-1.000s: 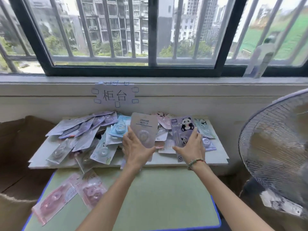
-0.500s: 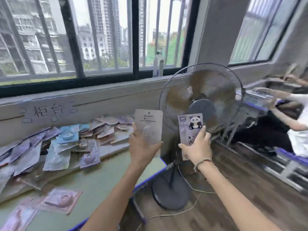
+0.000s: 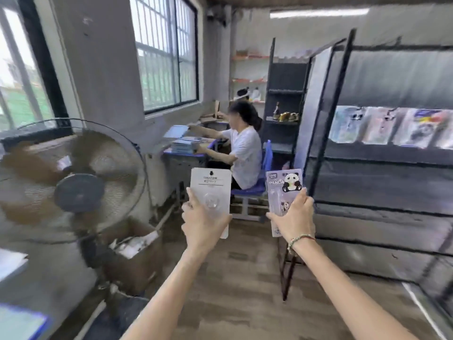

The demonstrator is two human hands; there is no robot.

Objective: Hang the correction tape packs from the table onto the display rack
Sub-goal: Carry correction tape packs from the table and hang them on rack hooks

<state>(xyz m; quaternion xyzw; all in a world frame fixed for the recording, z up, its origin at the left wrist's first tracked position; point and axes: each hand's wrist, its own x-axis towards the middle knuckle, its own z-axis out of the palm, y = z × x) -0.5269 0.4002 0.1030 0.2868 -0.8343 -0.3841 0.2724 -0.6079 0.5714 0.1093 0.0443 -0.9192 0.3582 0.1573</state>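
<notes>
Hands (image 3: 250, 224) gripping upright packs (image 3: 210, 192), rack (image 3: 382, 153) right, apart

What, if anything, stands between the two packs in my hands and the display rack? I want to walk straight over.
Nothing visible blocks the way. The white pack in the left hand and the panda pack in the right hand are held up, with open floor toward the display rack at right. The fan stands off left.
</notes>
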